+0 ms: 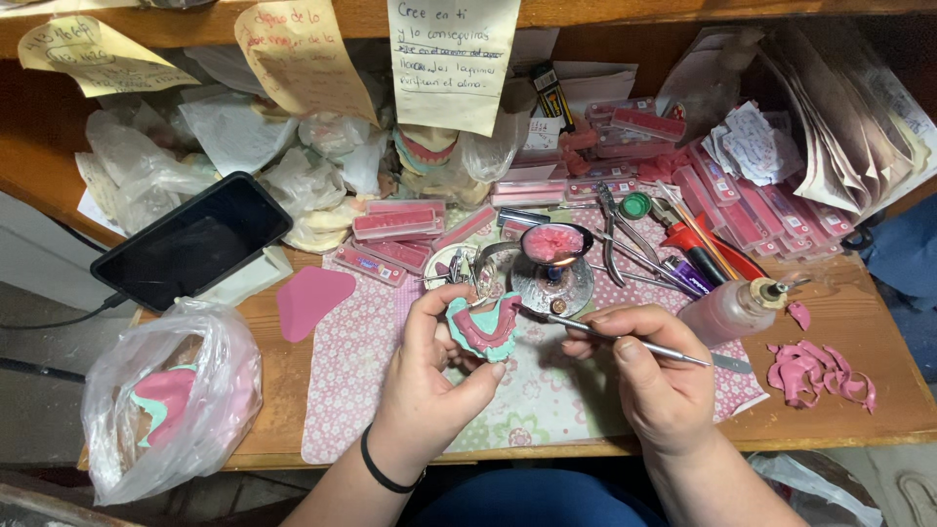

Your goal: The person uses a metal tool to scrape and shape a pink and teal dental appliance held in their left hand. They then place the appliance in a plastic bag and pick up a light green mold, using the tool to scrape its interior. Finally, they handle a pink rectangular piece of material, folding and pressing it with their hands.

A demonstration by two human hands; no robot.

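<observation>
Pink wax on a teal plaster dental model (485, 327), horseshoe-shaped w/ a smooth gum ridge, sits pinched in the left hand (429, 376): thumb below, fingers (436, 301) curled over the top edge, clenched around it, held just above the desk (859, 415). Left wrist has a thin black band (383, 470). Right hand (656, 376) grasps a slim metal tool (625, 342) pen-style, fingers closed tight on the shaft; its tip reaches twd the model's right edge, touching or nearly so, can't tell which. Under both hands: a pink floral mat (356, 376), flat, paper-like. Just behind the model, a small burner (552, 263) w/ a round metal cup holding pink wax. Right of it, pliers (613, 234) & other steel tools, a red-handled tool (705, 256), and a clear plastic squeeze bottle (732, 310) lying on its side. Curled pink wax scraps (818, 373) lie far right on bare wood. Left of the mat, a flat pink wax sheet (312, 298), rounded. Near front-left, a crinkly clear plastic bag (171, 400) w/ another pink/teal piece inside. Black phone (193, 239) lies tilted at left, cable attached. Behind: pink tooth cards (395, 222), crumpled bags, handwritten paper notes (454, 59) hanging from the shelf.
</observation>
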